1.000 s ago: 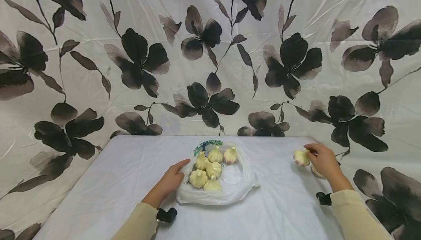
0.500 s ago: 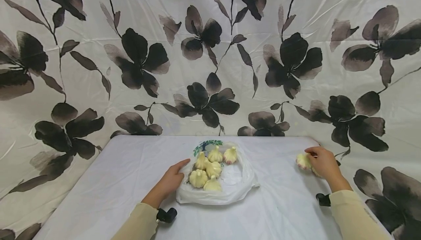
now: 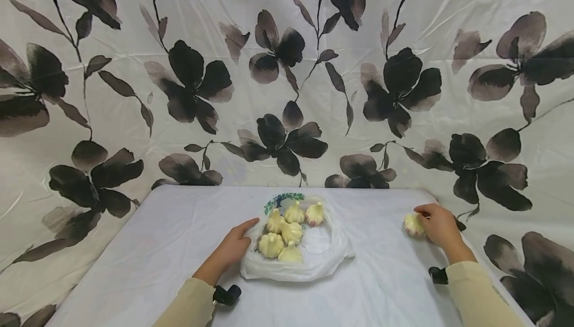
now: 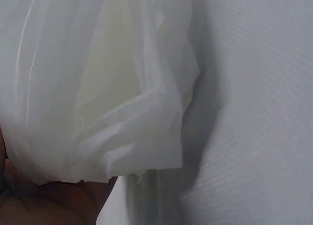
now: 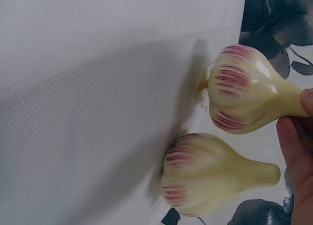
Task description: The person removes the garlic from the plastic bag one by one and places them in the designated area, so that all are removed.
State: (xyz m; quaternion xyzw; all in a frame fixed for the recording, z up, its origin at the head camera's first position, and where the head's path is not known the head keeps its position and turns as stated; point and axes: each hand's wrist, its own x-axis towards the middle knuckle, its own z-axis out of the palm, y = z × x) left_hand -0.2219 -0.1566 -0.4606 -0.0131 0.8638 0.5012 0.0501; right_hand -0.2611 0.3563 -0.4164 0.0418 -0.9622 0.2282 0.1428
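Observation:
My right hand (image 3: 441,225) pinches a garlic bulb (image 5: 247,90) by its stem, between thumb and fingers. The bulb is cream with purplish streaks and has a tuft of roots at its base. A second garlic bulb (image 5: 210,173) lies on the table beside the held one; in the head view the right hand hides it. My left hand (image 3: 230,245) grips the left rim of a white plastic bag (image 3: 296,273), its index finger stretched along the edge. In the left wrist view the plastic covers most of those fingers. Several garlic bulbs (image 3: 271,245) sit inside the opened bag.
A white cloth covers the table (image 3: 179,227). Its right edge runs close beside the right hand. Behind the table hangs a floral curtain (image 3: 314,92). Green print shows at the bag's far side, and black wrist cameras sit under both wrists.
My right hand has lowered slightly and shifted a little with its garlic bulb, and the second bulb has gone out of sight behind it in the head view. The left hand stays put.

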